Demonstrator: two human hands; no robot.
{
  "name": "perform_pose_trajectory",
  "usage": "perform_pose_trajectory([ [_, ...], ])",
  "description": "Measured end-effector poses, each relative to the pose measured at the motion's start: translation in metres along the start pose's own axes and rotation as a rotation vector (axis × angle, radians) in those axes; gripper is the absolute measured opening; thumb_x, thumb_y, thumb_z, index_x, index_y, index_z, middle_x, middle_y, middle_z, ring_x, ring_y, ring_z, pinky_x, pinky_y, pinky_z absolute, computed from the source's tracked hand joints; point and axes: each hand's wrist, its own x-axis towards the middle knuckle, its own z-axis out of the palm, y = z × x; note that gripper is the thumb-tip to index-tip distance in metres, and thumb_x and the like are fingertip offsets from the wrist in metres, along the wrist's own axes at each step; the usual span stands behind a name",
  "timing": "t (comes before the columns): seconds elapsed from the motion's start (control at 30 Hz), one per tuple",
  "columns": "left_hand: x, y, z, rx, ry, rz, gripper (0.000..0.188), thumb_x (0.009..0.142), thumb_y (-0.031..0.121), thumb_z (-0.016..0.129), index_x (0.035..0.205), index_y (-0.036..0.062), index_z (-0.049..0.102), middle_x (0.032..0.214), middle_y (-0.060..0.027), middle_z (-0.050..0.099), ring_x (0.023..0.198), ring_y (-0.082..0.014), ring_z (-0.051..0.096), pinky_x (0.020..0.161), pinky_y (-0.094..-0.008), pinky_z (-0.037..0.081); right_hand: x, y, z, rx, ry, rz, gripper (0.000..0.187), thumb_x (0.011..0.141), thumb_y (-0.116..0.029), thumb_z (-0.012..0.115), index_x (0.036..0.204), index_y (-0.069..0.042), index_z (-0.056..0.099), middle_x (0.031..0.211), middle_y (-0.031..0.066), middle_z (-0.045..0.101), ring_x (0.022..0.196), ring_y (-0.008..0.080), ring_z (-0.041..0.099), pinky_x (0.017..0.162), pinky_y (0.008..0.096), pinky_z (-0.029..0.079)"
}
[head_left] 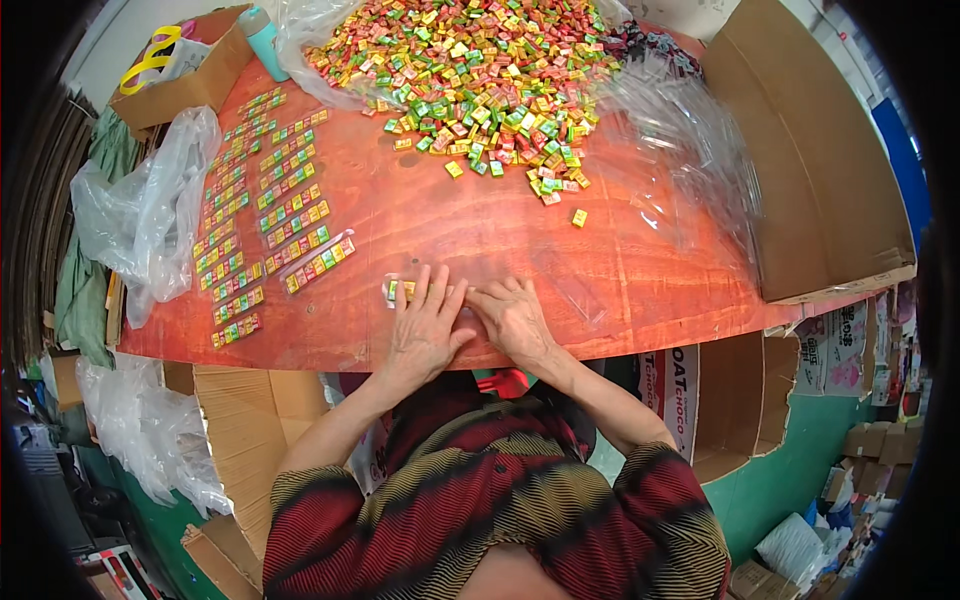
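Note:
My left hand lies flat with its fingers stretched over a short row of small wrapped candies in a clear plastic sleeve at the table's near edge. The row's left end shows past the fingertips; the rest is hidden under the hand. My right hand rests just to the right, fingers bent and drawn together, its fingertips close to the left fingers at the row's hidden right end. What they pinch, if anything, does not show. An empty clear sleeve seems to lie flat beyond the right hand.
A large heap of red, yellow and green candies covers the far middle. Finished-looking candy rows line the left side. A turquoise bottle and an open carton stand far left, clear plastic and a tall cardboard box right.

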Motion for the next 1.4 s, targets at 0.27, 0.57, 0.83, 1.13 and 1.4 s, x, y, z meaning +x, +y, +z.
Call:
perform_pose_trajectory([
  [0.27, -0.047, -0.036, -0.017, 0.071, -0.089, -0.409, 0.067, 0.077, 0.034, 0.058, 0.132, 0.0062, 0.032, 0.139, -0.0187, 0.023, 0.130, -0.0371, 0.017, 0.103, -0.0530, 0.015, -0.007, 0.034, -0.042, -0.390, 0.280, 0.260, 0.026, 0.074, -0.008, 0.058, 0.099, -0.006, 0.059, 0.102, 0.0104, 0.055, 0.103, 0.0304, 0.048, 0.090, 0.0469, 0.033],
  [0.57, -0.058, -0.076, -0.012, 0.346, 0.297, -0.564, 0.053, 0.084, 0.024, 0.050, 0.131, 0.0055, 0.034, 0.139, -0.0185, 0.023, 0.130, -0.0356, 0.017, 0.102, -0.0522, 0.016, -0.028, 0.083, -0.064, -0.237, 0.022, 0.084, 0.023, 0.079, -0.012, 0.056, 0.102, -0.009, 0.058, 0.113, 0.0099, 0.053, 0.108, 0.0308, 0.047, 0.090, 0.0426, 0.036],
  [0.83, 0.093, -0.022, 0.007, 0.047, 0.325, -0.146, 0.040, 0.081, 0.021, 0.055, 0.117, 0.0048, 0.048, 0.128, -0.0177, 0.039, 0.122, -0.0357, 0.032, 0.096, -0.0504, 0.027, 0.065, 0.117, -0.037, -0.299, 0.164, 0.387, 0.042, 0.073, -0.021, 0.064, 0.112, -0.010, 0.053, 0.099, 0.0136, 0.054, 0.088, 0.0317, 0.052, 0.074, 0.0395, 0.044],
  [1.13, 0.090, 0.050, 0.036, -0.229, 0.153, 0.248, 0.039, 0.077, 0.024, 0.058, 0.111, 0.0048, 0.051, 0.118, -0.0151, 0.045, 0.114, -0.0343, 0.038, 0.091, -0.0475, 0.033, 0.045, 0.114, -0.034, -0.150, 0.282, 0.243, 0.026, 0.077, -0.016, 0.057, 0.102, -0.009, 0.059, 0.100, 0.0085, 0.057, 0.094, 0.0269, 0.052, 0.079, 0.0404, 0.041],
  [1.4, 0.043, 0.019, 0.021, -0.087, 0.224, 0.107, 0.031, 0.074, 0.022, 0.062, 0.101, 0.0059, 0.059, 0.111, -0.0142, 0.050, 0.109, -0.0327, 0.042, 0.087, -0.0467, 0.033, 0.079, 0.095, -0.026, -0.087, 0.247, 0.087, 0.018, 0.075, -0.013, 0.057, 0.093, -0.008, 0.059, 0.088, 0.0127, 0.055, 0.081, 0.0303, 0.054, 0.067, 0.0403, 0.046],
])
